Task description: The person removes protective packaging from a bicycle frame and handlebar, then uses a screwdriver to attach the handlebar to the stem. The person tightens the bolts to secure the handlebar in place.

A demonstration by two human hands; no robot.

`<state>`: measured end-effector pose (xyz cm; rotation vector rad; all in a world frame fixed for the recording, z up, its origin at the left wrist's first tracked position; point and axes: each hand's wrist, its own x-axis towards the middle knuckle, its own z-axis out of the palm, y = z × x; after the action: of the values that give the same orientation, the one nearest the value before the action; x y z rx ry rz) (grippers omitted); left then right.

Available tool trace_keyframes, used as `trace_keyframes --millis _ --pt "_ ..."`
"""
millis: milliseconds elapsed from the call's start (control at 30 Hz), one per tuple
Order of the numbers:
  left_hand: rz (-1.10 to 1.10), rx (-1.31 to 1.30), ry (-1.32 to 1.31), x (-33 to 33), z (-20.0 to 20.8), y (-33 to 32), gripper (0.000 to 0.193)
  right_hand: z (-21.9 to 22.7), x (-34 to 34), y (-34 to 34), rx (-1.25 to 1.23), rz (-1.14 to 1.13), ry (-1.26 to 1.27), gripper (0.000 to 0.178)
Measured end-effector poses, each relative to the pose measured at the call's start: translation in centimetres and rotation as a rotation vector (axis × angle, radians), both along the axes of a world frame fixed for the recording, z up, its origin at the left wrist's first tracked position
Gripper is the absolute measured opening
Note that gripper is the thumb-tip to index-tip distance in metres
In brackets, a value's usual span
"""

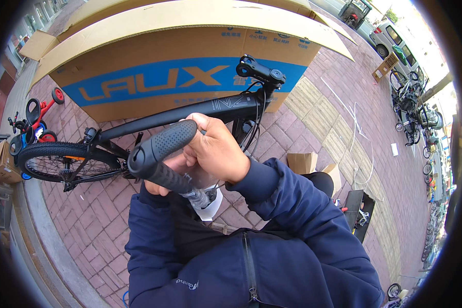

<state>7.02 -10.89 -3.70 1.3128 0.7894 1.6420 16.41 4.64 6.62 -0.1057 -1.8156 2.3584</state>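
A black handlebar with a dimpled rubber grip point(173, 138) is held up before my chest. Clear plastic wrap point(196, 198) clings to the bar lower down. My left hand point(157, 188) is closed around the bar from behind, mostly hidden by the grip. Beside the grip my right hand point(218, 151) is closed, its fingers pinched on what looks like thin clear film point(203, 178). Beyond my hands stands a black bicycle frame point(190, 112) with its rear wheel point(69, 161) at the left. The stem point(259, 69) on the frame has no handlebar in it.
A large open cardboard box point(190, 56) stands behind the bicycle. To the right are a small carton point(302, 162), a black toolbox point(358, 213) and white straps point(355, 128) on the brick paving. Children's trikes point(38, 115) stand at the left; parked bicycles point(413, 105) line the far right.
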Motion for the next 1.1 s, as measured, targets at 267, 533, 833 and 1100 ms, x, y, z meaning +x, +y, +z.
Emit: trace_keyframes --millis 267,533,833,1100 --pt "-0.16 0.034 -0.484 -3.2 -0.3 2.1 0.108 0.1 -2.1 0.1 -0.019 -0.079 -0.005 0.027" --pt "0.227 -0.474 -0.199 1.1 0.1 -0.2 0.079 2.5 -3.0 2.4 -0.111 -0.087 0.064 0.033" --pt "0.666 -0.362 -0.431 -1.8 -2.3 -1.1 0.031 4.5 -2.3 12.8 1.332 -0.761 0.426 0.043" --pt "0.841 -0.379 -0.585 -4.6 -2.9 -1.8 0.031 3.7 -3.9 18.9 1.67 -0.312 -0.187 0.067"
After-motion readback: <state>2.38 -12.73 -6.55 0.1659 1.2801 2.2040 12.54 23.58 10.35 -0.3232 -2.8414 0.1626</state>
